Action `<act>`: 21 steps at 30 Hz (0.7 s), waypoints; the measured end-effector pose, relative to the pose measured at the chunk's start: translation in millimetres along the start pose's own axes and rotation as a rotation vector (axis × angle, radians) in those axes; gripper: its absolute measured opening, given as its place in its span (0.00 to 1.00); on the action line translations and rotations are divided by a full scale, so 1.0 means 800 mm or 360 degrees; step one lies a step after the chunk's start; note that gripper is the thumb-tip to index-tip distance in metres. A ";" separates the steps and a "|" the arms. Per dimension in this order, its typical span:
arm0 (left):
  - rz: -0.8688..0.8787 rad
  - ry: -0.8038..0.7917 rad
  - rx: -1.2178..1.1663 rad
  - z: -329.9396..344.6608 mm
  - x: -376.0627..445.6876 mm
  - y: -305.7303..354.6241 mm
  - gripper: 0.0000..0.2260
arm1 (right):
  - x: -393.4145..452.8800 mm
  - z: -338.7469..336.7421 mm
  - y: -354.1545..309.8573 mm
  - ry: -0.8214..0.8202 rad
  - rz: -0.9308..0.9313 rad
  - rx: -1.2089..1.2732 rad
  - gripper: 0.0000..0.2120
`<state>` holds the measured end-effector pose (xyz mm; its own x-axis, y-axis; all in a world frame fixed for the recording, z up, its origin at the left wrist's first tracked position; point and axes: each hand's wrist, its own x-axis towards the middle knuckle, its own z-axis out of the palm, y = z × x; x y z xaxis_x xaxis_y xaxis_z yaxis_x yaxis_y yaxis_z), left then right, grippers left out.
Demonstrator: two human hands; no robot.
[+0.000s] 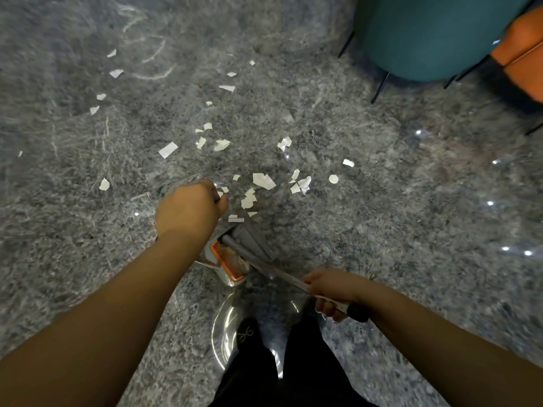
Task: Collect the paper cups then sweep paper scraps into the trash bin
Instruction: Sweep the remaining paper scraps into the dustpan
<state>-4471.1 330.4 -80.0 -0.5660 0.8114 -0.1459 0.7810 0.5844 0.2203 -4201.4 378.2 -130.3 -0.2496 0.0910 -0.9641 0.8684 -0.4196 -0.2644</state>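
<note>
Several white paper scraps (264, 180) lie scattered over the grey speckled floor, thickest just ahead of my hands. My left hand (189, 208) is curled round the upright handle of a dustpan (227, 261) that has a white body and an orange comb edge. My right hand (332, 290) grips the silver handle of a broom (279, 273). The grey broom head (252, 239) rests at the dustpan's mouth, with a few scraps right beside it. No paper cups are visible.
A teal chair (426, 33) on thin black legs stands at the far right, with an orange seat (523, 45) beside it. My dark trousers and shoe (246, 333) are at the bottom, reflected in the glossy floor.
</note>
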 end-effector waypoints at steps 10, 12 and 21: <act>-0.0114 -0.0022 -0.0156 -0.015 -0.022 -0.043 0.10 | -0.053 -0.013 -0.008 0.0247 -0.0062 0.0358 0.14; -0.0132 -0.0016 -0.0184 -0.018 -0.026 -0.052 0.11 | -0.058 -0.023 -0.006 0.0238 -0.0020 0.0619 0.14; -0.0289 0.0101 -0.0211 -0.039 0.006 -0.067 0.09 | -0.058 -0.082 -0.045 0.0363 -0.0125 0.0961 0.11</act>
<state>-4523.7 302.8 -62.1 -0.7128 0.6884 -0.1344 0.6259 0.7107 0.3211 -4193.0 448.4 -78.1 -0.1478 0.3036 -0.9413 0.4411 -0.8316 -0.3375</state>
